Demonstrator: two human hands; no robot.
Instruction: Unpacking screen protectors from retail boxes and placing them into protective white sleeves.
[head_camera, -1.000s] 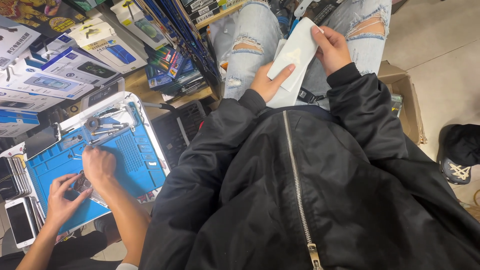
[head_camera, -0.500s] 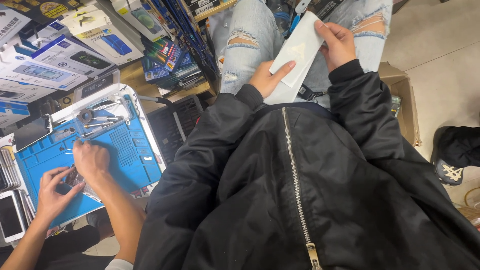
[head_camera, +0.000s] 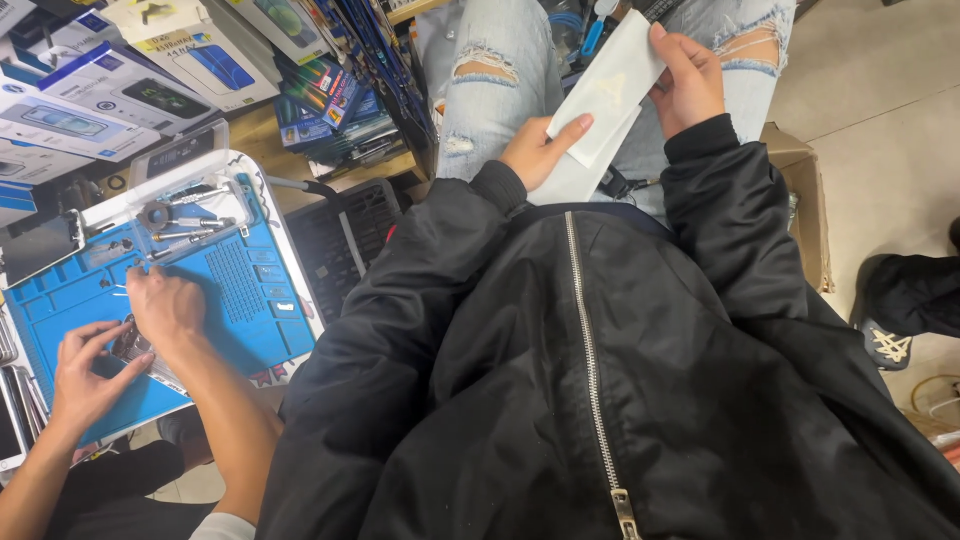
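Nearest, I see my black jacket, one zipper down the front. Beyond it, my left hand and right hand hold one white sheet over my lap, against torn jeans. Left thumb and fingers are pinched on its lower edge; right fingers are curled around its top corner. Off to the left, a co-worker's two hands work on one blue mat.
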